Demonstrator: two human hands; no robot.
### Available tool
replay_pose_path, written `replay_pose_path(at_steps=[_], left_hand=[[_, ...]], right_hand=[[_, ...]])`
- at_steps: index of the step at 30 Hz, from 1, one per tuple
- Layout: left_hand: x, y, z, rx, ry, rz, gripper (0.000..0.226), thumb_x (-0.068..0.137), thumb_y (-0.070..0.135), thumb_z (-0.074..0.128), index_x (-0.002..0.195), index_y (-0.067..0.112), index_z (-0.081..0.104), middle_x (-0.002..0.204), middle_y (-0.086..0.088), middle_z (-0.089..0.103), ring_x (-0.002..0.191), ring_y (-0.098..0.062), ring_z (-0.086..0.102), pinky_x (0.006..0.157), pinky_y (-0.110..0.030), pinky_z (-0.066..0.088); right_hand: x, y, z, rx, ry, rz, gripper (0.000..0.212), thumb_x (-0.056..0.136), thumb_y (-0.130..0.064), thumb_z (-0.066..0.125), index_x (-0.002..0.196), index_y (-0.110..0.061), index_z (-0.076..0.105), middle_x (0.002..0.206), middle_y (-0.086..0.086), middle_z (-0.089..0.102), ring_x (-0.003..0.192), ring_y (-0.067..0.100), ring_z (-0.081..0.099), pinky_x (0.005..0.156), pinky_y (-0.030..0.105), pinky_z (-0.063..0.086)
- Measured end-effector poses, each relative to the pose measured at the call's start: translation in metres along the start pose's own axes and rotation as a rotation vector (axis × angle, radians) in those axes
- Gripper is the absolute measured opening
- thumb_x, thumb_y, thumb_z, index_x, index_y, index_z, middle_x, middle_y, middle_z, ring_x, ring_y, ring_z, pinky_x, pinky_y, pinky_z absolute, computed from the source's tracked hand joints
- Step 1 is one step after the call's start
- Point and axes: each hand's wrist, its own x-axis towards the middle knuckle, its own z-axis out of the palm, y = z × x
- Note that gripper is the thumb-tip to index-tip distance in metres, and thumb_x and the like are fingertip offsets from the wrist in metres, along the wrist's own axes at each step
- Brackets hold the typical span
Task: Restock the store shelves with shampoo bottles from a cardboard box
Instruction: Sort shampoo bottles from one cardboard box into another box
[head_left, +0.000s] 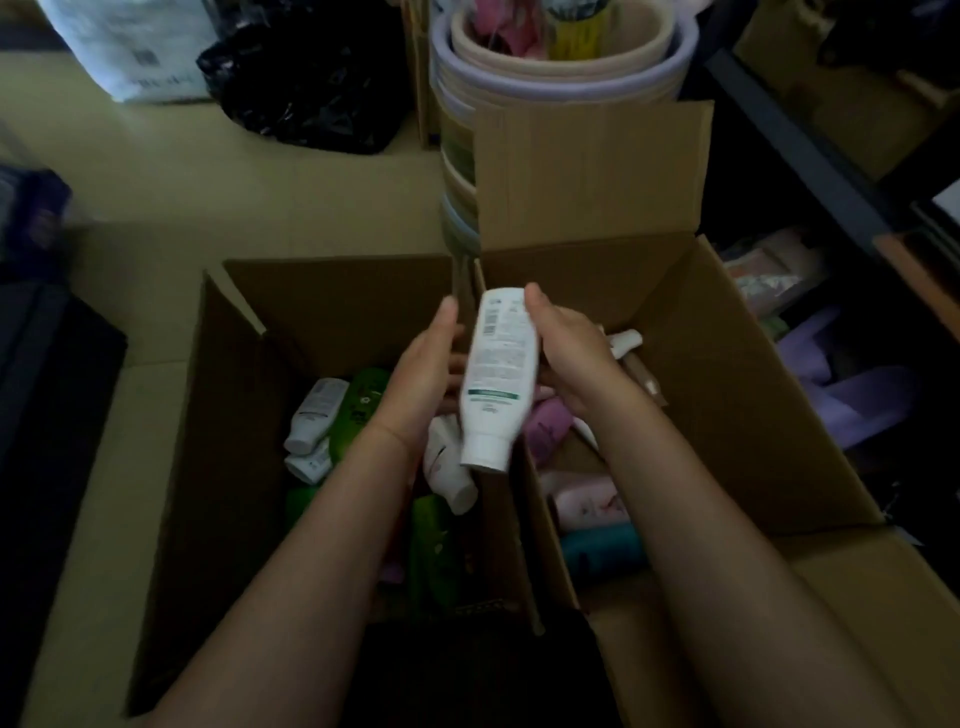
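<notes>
At the left, the open cardboard box (218, 415) sits on the floor with green bottles (358, 410) and small white ones (317, 410) heaped inside. The left hand (421, 374) lies flat-fingered against the lifted white shampoo bottle (498, 374), supporting rather than clasping it. The right hand (571, 353) curls round the bottle's far side — cap end pointing down, above the box. Further right, pink and teal bottles (592, 525) wait. The dark shelves (810, 150) look, as far as the gloom allows, unstocked — most work remains.
</notes>
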Motion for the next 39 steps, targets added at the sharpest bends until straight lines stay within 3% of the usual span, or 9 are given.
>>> replay_pose_path(at_steps=[5,10,13,16,20,26,30,34,39], left_hand=[[0.004,-0.025,-0.039,0.216,0.07,0.022,0.059,0.076,0.048,0.081,0.125,0.03,0.053,0.109,0.007,0.064,0.096,-0.017,0.067,0.083,-0.039,0.058],[0.011,-0.064,-0.038,0.213,0.162,-0.096,0.055,0.091,0.021,0.069,0.141,0.012,0.049,0.136,-0.014,0.058,0.116,-0.029,0.06,0.093,-0.041,0.052],[0.014,-0.052,-0.017,0.171,0.129,-0.114,0.062,0.098,0.036,0.057,0.153,0.019,0.035,0.151,-0.007,0.044,0.132,-0.027,0.048,0.11,-0.044,0.042],[0.013,-0.035,0.012,0.13,0.067,-0.04,0.065,0.096,0.05,0.055,0.152,0.025,0.035,0.145,0.0,0.047,0.124,-0.019,0.049,0.108,-0.042,0.043],[0.028,-0.019,0.052,0.212,0.123,0.034,0.1,0.068,0.067,0.065,0.151,0.021,0.032,0.144,-0.004,0.049,0.129,-0.026,0.05,0.11,-0.043,0.041],[0.054,-0.009,0.074,0.606,0.338,0.043,0.044,0.094,0.018,0.047,0.137,0.012,0.041,0.13,-0.016,0.058,0.113,-0.041,0.057,0.09,-0.044,0.047],[0.059,-0.021,0.06,0.543,0.372,0.099,0.044,0.095,0.02,0.048,0.139,0.023,0.049,0.122,-0.009,0.066,0.107,-0.036,0.061,0.091,-0.044,0.052],[0.06,-0.027,0.059,0.485,0.364,0.165,0.042,0.096,0.026,0.052,0.138,0.027,0.053,0.119,-0.003,0.068,0.105,-0.029,0.063,0.09,-0.043,0.053],[0.066,-0.032,0.06,0.482,0.377,0.165,0.047,0.096,0.031,0.052,0.142,0.028,0.05,0.121,-0.002,0.068,0.106,-0.028,0.063,0.091,-0.042,0.053]], right_hand=[[-0.006,-0.004,0.009,0.013,-0.029,-0.02,0.037,0.105,-0.035,0.04,0.105,-0.005,0.063,0.085,0.012,0.065,0.055,0.02,0.062,0.046,0.026,0.051],[0.006,0.022,-0.014,0.034,0.062,0.048,0.023,0.103,-0.018,0.042,0.098,-0.006,0.061,0.082,0.01,0.062,0.056,0.018,0.056,0.05,0.027,0.049],[0.019,0.042,-0.026,0.087,0.131,0.121,0.019,0.099,-0.013,0.045,0.093,-0.007,0.061,0.079,0.01,0.062,0.055,0.018,0.058,0.05,0.027,0.052],[0.034,0.058,-0.031,0.153,0.161,0.184,0.021,0.1,-0.012,0.041,0.092,-0.006,0.06,0.08,0.012,0.06,0.057,0.02,0.06,0.05,0.026,0.055],[0.064,0.079,-0.037,0.273,0.2,0.285,0.018,0.102,-0.015,0.042,0.103,-0.003,0.056,0.09,0.014,0.061,0.073,0.025,0.065,0.066,0.035,0.058],[0.108,0.116,-0.054,0.408,0.306,0.422,0.032,0.1,-0.018,0.046,0.128,-0.003,0.048,0.094,0.01,0.058,0.081,0.023,0.06,0.071,0.037,0.054],[0.127,0.137,-0.049,0.448,0.308,0.469,0.036,0.097,-0.021,0.054,0.13,-0.007,0.053,0.099,0.008,0.061,0.089,0.022,0.06,0.08,0.034,0.052],[0.145,0.148,-0.043,0.516,0.33,0.467,0.03,0.093,-0.009,0.06,0.121,-0.003,0.054,0.088,0.01,0.061,0.075,0.02,0.061,0.056,0.028,0.053],[0.156,0.158,-0.032,0.483,0.271,0.485,0.029,0.095,-0.02,0.058,0.123,-0.012,0.056,0.089,0.005,0.062,0.074,0.015,0.06,0.055,0.026,0.049]])
